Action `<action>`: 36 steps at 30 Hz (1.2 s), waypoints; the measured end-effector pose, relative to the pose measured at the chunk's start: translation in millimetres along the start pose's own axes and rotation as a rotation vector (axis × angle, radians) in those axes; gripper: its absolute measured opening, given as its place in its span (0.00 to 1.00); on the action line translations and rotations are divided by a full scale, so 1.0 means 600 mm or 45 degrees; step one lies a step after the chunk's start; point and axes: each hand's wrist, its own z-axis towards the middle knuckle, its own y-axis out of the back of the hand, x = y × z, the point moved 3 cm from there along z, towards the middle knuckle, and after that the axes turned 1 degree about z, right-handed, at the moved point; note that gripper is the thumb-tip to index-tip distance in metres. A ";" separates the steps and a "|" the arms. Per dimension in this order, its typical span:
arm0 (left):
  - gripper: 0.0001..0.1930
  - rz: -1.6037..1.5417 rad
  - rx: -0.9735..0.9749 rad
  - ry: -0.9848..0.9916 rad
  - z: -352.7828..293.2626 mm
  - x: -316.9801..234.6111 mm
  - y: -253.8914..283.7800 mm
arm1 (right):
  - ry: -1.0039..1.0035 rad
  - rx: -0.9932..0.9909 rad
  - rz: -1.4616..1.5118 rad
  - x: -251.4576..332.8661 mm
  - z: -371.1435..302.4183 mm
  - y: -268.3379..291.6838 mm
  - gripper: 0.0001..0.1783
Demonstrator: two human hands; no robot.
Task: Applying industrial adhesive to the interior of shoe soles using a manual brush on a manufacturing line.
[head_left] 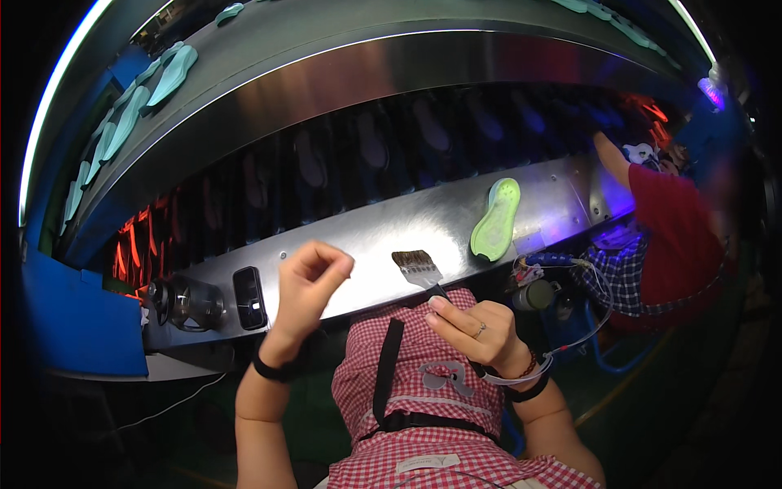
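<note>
My right hand (pixel 481 332) grips the black handle of a flat paintbrush (pixel 419 267), its brown bristles pointing up and left over the metal ledge. On the left, my left hand (pixel 308 281) is raised above the ledge, fingers curled and thumb drawn in toward them; nothing shows in it. A light green shoe sole (pixel 497 220) lies on the ledge to the right of the brush, apart from both hands.
Left of me on the metal ledge (pixel 358 236) stand a dark see-through jug (pixel 191 303) and a black tray (pixel 249 297). Behind it, dark soles (pixel 374 140) line a conveyor. Teal soles (pixel 122 122) lie on the upper belt. A co-worker in a red sleeve (pixel 664 212) works at right.
</note>
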 end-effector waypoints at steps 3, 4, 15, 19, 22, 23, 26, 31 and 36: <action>0.04 0.499 0.019 -0.308 -0.036 0.001 -0.023 | 0.046 0.051 0.027 0.003 0.007 -0.006 0.11; 0.05 0.659 0.044 -0.441 -0.042 -0.011 -0.036 | 0.090 0.107 0.026 0.006 0.009 -0.009 0.10; 0.14 1.313 0.206 -1.087 -0.036 -0.034 -0.074 | 0.358 0.303 -0.025 0.017 0.030 -0.015 0.07; 0.14 1.418 0.340 -1.054 -0.032 -0.041 -0.079 | 0.375 0.333 -0.042 0.017 0.030 -0.016 0.06; 0.09 1.476 0.420 -1.045 -0.030 -0.041 -0.079 | 0.391 0.338 -0.053 0.018 0.031 -0.015 0.06; 0.09 1.475 0.421 -1.045 -0.028 -0.042 -0.078 | 0.394 0.348 -0.049 0.018 0.030 -0.014 0.06; 0.09 1.507 0.481 -1.112 -0.029 -0.043 -0.077 | 0.397 0.350 -0.032 0.018 0.033 -0.011 0.06; 0.09 1.593 0.443 -1.223 -0.034 -0.030 -0.080 | 0.384 0.336 -0.014 0.018 0.033 -0.009 0.06; 0.11 1.548 0.325 -1.160 -0.040 -0.026 -0.075 | 0.365 0.369 0.033 0.019 0.034 -0.011 0.06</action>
